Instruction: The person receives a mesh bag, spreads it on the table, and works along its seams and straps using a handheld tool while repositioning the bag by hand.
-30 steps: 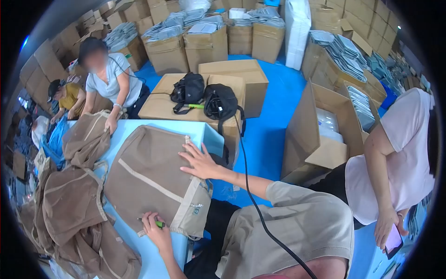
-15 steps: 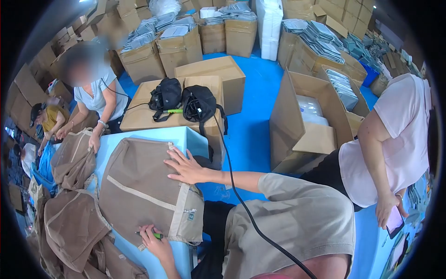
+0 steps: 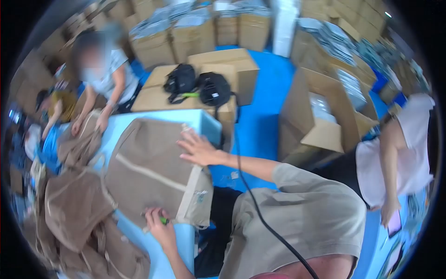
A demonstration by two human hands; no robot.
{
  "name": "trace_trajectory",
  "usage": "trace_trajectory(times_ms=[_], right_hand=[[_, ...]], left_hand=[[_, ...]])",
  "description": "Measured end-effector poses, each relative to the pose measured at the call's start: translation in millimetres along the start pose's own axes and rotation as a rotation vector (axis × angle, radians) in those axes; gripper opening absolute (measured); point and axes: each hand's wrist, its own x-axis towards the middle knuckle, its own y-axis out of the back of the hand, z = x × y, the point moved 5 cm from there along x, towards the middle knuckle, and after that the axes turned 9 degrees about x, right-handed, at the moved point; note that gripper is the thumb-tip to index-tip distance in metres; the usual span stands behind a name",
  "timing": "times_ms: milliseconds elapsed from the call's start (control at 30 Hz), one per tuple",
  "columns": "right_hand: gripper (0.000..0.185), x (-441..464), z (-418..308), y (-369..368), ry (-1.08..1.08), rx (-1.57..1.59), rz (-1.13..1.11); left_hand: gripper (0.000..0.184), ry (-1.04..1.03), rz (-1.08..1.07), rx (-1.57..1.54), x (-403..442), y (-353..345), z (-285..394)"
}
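Note:
A brown cloth bag [image 3: 144, 158] with cream trim lies flat on the light blue table [image 3: 181, 239]. My right hand [image 3: 200, 149] rests on its upper corner, fingers spread. By the bag's lower edge, my left hand [image 3: 160, 225] is closed around a small green-and-black tool [image 3: 163, 219]; motion blur hides its exact kind. More brown bags [image 3: 76, 209] are heaped at the left, beside the one under my hands.
Across the table a person [image 3: 104, 74] handles another brown bag [image 3: 81, 146]. Two black pouches [image 3: 213, 88] sit on a carton [image 3: 155, 95]. An open carton [image 3: 297, 116] stands right of the blue floor [image 3: 258, 135]. Someone in a pink shirt [image 3: 395, 158] holds a phone [image 3: 395, 223].
The whole view has shifted, so the scene sits farther right and slightly higher. Both my hands keep about the same places on the bag. The co-worker's hands have moved slightly.

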Motion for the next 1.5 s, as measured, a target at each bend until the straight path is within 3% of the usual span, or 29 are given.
trace_trajectory(times_ms=[167,400,600,767,1033,1200,1233,1267,1333,1367,1433,1500], right_hand=[[0.065,1,6,0,0.046,-0.008,0.091],[0.064,-13,-5,-11,0.003,0.063,0.111],[0.062,-19,-15,-22,0.047,0.169,0.199],[0.061,-22,-9,-12,0.023,0.249,0.171],[0.061,-21,-7,-11,0.044,0.234,0.205],[0.058,-14,5,-19,0.027,0.108,0.203],[0.061,-7,16,-19,-0.013,0.046,0.174],[0.061,-2,39,-37,0.083,0.033,0.277],[0.061,7,58,-26,-0.006,0.092,0.212],[0.060,11,71,-23,0.001,0.145,0.223],[0.060,15,80,-21,-0.011,0.140,0.227],[0.059,17,79,-21,0.005,0.134,0.194]], left_hand=[[0.017,-0.001,0.017,-0.081,6,-11,-7],[0.020,0.163,0.097,0.082,17,-17,-35],[0.024,0.166,0.170,0.129,34,-20,-58],[0.033,0.194,0.172,0.094,36,-23,-49],[0.034,0.181,0.192,0.098,30,-21,-40],[0.016,0.060,0.366,-0.069,63,-14,39],[0.020,0.081,0.370,-0.278,83,-30,46],[0.026,0.119,0.352,-0.485,106,-51,62],[0.048,0.276,0.212,-0.919,151,-64,131],[0.048,0.245,0.173,-0.951,173,-65,160],[0.061,0.149,-0.133,-1.100,213,-65,209],[0.062,0.101,-0.044,-1.073,249,-50,238]])
